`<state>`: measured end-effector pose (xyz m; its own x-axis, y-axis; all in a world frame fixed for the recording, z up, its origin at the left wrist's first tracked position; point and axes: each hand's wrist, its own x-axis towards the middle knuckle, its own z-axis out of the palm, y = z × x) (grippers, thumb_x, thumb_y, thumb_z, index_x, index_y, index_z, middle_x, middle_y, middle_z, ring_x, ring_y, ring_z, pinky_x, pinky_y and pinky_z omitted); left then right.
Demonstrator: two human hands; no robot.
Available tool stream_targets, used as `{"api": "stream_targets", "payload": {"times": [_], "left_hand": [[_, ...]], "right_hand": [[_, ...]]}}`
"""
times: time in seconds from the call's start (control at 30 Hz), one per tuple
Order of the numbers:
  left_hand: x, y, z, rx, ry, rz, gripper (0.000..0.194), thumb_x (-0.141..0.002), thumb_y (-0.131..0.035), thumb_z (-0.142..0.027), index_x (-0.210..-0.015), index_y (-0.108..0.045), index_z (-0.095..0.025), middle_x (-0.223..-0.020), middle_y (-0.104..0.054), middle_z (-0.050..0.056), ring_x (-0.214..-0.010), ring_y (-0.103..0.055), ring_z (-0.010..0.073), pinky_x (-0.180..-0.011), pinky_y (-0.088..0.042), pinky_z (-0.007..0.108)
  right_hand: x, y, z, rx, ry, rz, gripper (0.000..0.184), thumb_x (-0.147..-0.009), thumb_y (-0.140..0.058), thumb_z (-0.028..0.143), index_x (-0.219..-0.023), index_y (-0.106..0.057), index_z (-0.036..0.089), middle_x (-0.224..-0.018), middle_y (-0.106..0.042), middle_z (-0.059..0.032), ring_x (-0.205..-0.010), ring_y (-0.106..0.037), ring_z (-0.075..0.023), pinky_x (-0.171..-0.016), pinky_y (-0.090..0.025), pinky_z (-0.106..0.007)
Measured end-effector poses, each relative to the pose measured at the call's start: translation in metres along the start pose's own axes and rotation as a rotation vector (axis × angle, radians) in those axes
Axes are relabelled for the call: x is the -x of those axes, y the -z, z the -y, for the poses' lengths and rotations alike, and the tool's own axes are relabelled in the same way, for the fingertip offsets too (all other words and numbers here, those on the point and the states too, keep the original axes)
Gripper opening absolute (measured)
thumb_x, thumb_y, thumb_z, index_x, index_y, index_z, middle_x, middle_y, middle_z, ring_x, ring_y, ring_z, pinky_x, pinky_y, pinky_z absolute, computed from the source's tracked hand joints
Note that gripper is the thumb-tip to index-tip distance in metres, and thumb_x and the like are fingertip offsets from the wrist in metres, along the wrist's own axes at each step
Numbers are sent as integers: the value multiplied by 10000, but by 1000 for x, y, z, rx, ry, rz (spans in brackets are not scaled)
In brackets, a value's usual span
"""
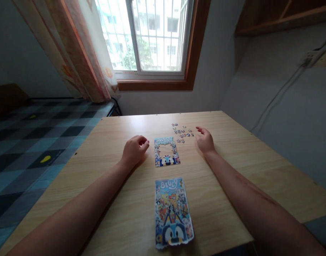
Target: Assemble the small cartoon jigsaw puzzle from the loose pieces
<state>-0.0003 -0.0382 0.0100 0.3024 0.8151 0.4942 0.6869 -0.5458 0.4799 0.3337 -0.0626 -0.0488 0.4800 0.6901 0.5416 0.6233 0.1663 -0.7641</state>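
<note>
Part-built puzzle (167,161) lies flat on the desk (205,192), border in, w/ bare wood showing thru its middle. Loose pcs (182,135) are scattered just beyond & to the R of the puzzle, btwn it and the R hand. Picture sheet (173,213), "BLUEY" on top, lies on the near side of the puzzle, btwn the forearms. Bed (53,142) w/ check cover is well L of the puzzle; window (157,35) + curtain (80,46) far beyond it; wall cable (275,96) well off to R.

L hand (135,147) rests just L of the puzzle, fingers curled in; can't tell if there's a pc inside. R hand (205,140) is R of the puzzle, near the pcs, index finger stretched fwd, grip slack, nothing visible in it.
</note>
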Motion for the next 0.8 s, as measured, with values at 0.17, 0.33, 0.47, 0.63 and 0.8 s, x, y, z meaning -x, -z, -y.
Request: {"api": "stream_targets", "payload": {"times": [0.17, 0.33, 0.47, 0.63, 0.8], "left_hand": [[-1, 0, 2, 27, 35, -15, 168, -830, -584, -299, -718, -660, -200, -716, -683, 20, -671, -596, 164, -647, -443, 295], [-1, 0, 3, 32, 56, -12, 189, -827, -577, -328, -715, -661, -200, -716, -690, 22, -679, -603, 170, -642, -441, 293], [-1, 0, 3, 26, 70, -3, 193, -824, -573, -335, -724, -666, -198, -728, -696, 29, -683, -605, 173, -643, -439, 296], [-2, 0, 2, 39, 68, 4, 184, -827, -579, -325, -724, -664, -199, -737, -698, 29, -686, -605, 170, -652, -439, 301], [-2, 0, 2, 40, 74, 13, 180, -828, -589, -322, -725, -667, -196, -742, -697, 30, -687, -606, 171, -654, -439, 304]], "right_hand": [[0, -1, -1, 68, -17, 22, 535, -696, -478, 99, -1181, -698, 153, -1241, -694, -133, -1194, -612, -277, -1118, -433, -457], [-3, -1, 2, 164, -33, 108, 568, -695, -448, 60, -1194, -706, 146, -1241, -694, -117, -1218, -602, -255, -1123, -434, -405], [-3, -3, 6, 302, -37, 240, 549, -730, -471, 63, -1208, -718, 175, -1280, -676, -100, -1260, -574, -231, -1151, -397, -362], [5, -4, 19, 485, -58, 342, 487, -842, -556, 199, -1310, -689, 214, -1469, -553, -113, -1430, -408, -293, -1216, -288, -454], [11, 0, 34, 571, -62, 417, 478, -899, -556, 251, -1367, -652, 226, -1538, -481, -122, -1492, -303, -335, -1214, -258, -503]]}}
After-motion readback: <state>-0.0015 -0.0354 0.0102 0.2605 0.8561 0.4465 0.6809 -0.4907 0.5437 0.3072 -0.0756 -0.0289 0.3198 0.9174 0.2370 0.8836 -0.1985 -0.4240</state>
